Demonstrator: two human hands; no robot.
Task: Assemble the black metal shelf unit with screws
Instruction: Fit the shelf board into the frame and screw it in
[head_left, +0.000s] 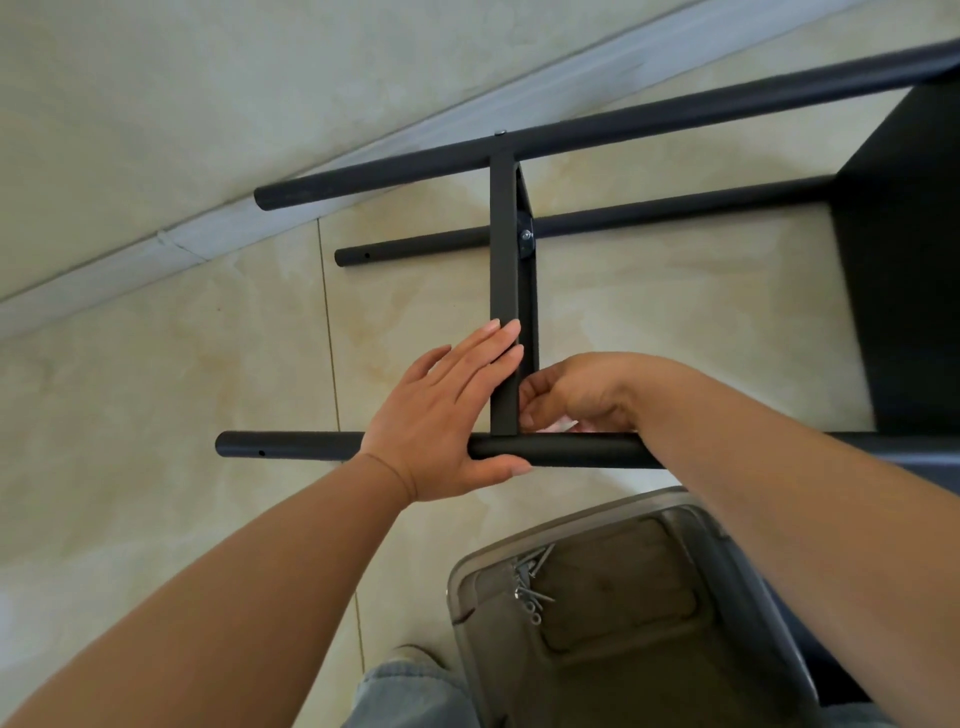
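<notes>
Head view looks down on the black metal shelf unit (504, 291) lying on its side on the tiled floor (156, 415), its round legs running left to right and a flat shelf panel standing edge-up between them. The nearest leg (571, 451) crosses right under both wrists; the panel's long edge runs away from the person and meets that leg at a joint just in front of the hands. The left hand (447, 415) lies with straight fingers flat against the panel's left face, its thumb hooked under the near leg, bracing the two parts together. The right hand (576, 395) sits on the other side of the panel, fingers (530, 402) curled in a pinch right at the joint; whatever they hold is hidden behind the knuckles, most likely a screw being started, though that cannot be seen. So the joint lies between the two hands, slightly nearer the right one, and the coming move probably turns on driving in along a line across the leg into the panel's end. A fitted screw (525, 235) shows at the farther joint. Near the person's knee stands a clear plastic box (467, 582) with a small heap of loose screws (530, 577) in its left corner, within easy reach of the right hand
</notes>
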